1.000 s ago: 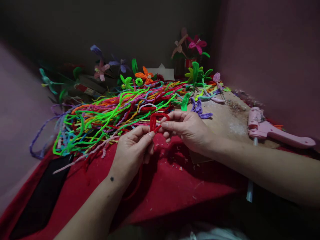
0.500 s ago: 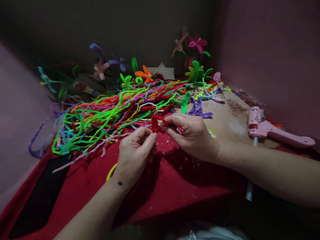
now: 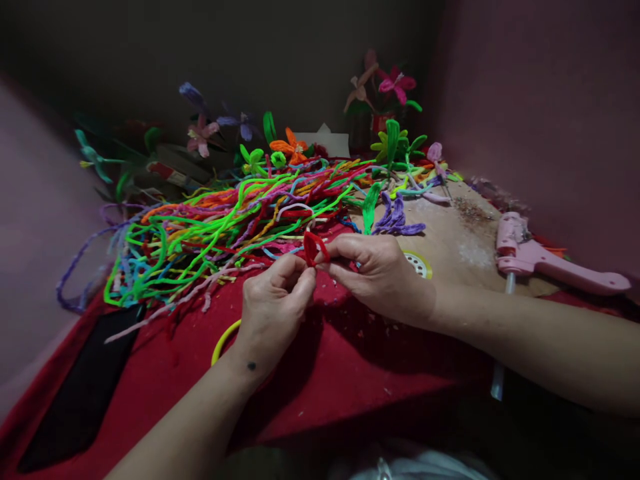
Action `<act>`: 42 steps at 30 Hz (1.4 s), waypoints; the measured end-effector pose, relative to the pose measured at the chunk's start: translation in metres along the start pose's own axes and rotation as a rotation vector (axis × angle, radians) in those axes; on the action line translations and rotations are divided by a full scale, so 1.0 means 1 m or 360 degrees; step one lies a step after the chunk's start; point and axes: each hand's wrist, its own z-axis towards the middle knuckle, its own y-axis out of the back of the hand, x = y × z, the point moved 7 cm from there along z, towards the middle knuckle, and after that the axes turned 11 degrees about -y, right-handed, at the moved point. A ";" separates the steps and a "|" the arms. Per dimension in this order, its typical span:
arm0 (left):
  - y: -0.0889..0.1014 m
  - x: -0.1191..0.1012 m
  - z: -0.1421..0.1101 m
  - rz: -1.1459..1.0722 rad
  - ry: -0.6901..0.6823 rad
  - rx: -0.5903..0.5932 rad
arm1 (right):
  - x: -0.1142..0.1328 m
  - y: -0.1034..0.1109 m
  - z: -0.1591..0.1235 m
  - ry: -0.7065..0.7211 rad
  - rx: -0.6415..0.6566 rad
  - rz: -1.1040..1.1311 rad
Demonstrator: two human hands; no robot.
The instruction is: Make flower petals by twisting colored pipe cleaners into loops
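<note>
A red pipe cleaner (image 3: 311, 249), bent into a pointed loop, is pinched between both hands above the red cloth. My left hand (image 3: 277, 300) is closed on its lower end, thumb against forefinger. From the other side, my right hand (image 3: 377, 272) grips a second part of the same pipe cleaner; the two sets of fingertips almost touch. Just behind the fingers lies a big heap of colourful pipe cleaners (image 3: 225, 217). Partly behind my left wrist shows a yellow ring-shaped handle (image 3: 220, 343), and by my right hand a yellow-rimmed white disc with holes (image 3: 419, 264); the rest of both is covered.
A pink glue gun (image 3: 565, 265) with a clear stick lies at the right on a brown board (image 3: 450, 230). Purple pipe-cleaner petals (image 3: 397, 219) rest on the board. Several pipe-cleaner flowers (image 3: 291, 147) stand behind. A flat black object (image 3: 83, 393) lies at the left.
The red loop has narrowed to a pointed shape as my hands drew together. My left hand shifted slightly right. The yellow handle and the holed disc have come into view.
</note>
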 end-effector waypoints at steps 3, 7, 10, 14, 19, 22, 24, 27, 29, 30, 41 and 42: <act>0.001 -0.001 -0.001 0.0149 -0.0083 -0.0011 | -0.004 0.000 0.003 -0.0108 0.0017 0.0157; -0.002 -0.003 -0.003 0.0196 -0.0162 0.0041 | -0.018 -0.007 0.008 -0.0435 0.0200 0.0571; -0.005 -0.002 -0.003 0.0052 -0.0129 0.0087 | -0.032 -0.016 0.008 -0.0752 0.0389 0.0889; -0.006 -0.002 -0.001 -0.0289 0.0040 0.0065 | -0.035 -0.019 0.009 -0.0780 0.0451 0.1150; -0.011 0.000 -0.001 -0.0644 0.0248 0.0091 | -0.040 -0.021 0.008 -0.0792 0.0472 0.1320; -0.011 0.003 -0.001 -0.0803 0.0298 0.0038 | -0.044 -0.022 0.007 -0.0843 0.0439 0.1360; -0.012 0.004 0.000 -0.0827 0.0296 0.0048 | -0.046 -0.024 0.007 -0.0878 0.0452 0.1381; -0.012 0.004 -0.001 -0.0715 0.0287 0.0085 | -0.045 -0.024 0.007 -0.0897 0.0457 0.1420; -0.011 0.003 -0.001 -0.0628 0.0294 0.0092 | -0.044 -0.024 0.007 -0.0914 0.0451 0.1467; -0.011 0.002 -0.002 -0.0594 0.0288 0.0105 | -0.043 -0.024 0.007 -0.0938 0.0458 0.1511; -0.026 -0.003 -0.009 -0.0604 0.0341 0.0495 | -0.046 -0.037 -0.001 -0.1119 0.0645 0.1633; -0.026 -0.002 -0.009 -0.0611 0.0360 0.0509 | -0.048 -0.037 -0.001 -0.1145 0.0606 0.1628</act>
